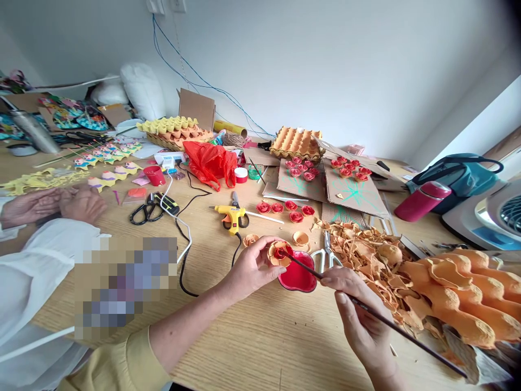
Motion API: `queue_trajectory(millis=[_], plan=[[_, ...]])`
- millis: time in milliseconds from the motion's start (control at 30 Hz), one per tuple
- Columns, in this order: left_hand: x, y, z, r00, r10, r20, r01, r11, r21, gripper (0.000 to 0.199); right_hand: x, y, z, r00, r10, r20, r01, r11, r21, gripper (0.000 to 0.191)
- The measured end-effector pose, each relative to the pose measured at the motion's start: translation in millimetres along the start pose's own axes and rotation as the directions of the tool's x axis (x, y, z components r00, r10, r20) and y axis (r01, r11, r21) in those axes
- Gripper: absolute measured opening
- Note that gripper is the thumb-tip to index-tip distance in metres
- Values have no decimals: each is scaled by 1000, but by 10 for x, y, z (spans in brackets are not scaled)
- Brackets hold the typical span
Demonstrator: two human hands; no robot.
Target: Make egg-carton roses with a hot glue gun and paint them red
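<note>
Between the thumb and fingers of my left hand point(254, 269) is an orange egg-carton flower point(279, 254) with a red-painted centre. My right hand point(360, 312) grips a long dark paintbrush point(391, 321), its tip touching the flower's red middle. Just below and beside the flower sits a bowl of red paint point(299, 276). Behind it lie an unpainted orange flower point(251, 239), a plain carton cup point(301, 238) and several red painted flowers point(296, 216). White-handled scissors point(326, 254) rest right of the bowl.
A yellow glue gun point(233, 217) and black scissors point(147, 212) lie to the left. Orange carton scraps point(366, 255) and an egg tray point(464, 288) fill the right. Cardboard sheets point(354, 190) hold red flowers behind. A co-worker's hands point(81, 203) are at far left.
</note>
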State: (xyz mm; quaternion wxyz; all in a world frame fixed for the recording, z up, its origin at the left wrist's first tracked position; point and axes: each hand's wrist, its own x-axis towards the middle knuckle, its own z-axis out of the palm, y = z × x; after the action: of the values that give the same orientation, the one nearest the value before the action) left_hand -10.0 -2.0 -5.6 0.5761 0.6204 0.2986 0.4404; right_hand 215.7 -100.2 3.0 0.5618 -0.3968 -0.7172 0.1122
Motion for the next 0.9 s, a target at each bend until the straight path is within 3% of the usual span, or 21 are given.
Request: queue_trajectory(millis=[233, 433, 667, 800, 900], plan=[[39, -5, -12, 997, -35, -70, 31, 998, -57, 47, 25, -2, -57, 938, -219, 267, 282, 932, -227, 51], [66, -50, -61, 996, -1, -91, -2, 1000, -29, 47, 47, -23, -52, 906, -252, 341, 362, 878, -312, 52], [94, 0, -56, 991, -38, -126, 34, 999, -32, 53, 76, -65, -90, 875, -256, 411, 414, 835, -363, 48], [87, 14, -52, 990, -56, -130, 48, 997, -68, 55, 60, -55, -72, 894, -281, 349, 395, 862, -317, 46], [59, 2, -33, 994, -83, -76, 71, 987, -147, 55, 38, -44, 0, 947, -260, 190, 302, 923, -239, 43]])
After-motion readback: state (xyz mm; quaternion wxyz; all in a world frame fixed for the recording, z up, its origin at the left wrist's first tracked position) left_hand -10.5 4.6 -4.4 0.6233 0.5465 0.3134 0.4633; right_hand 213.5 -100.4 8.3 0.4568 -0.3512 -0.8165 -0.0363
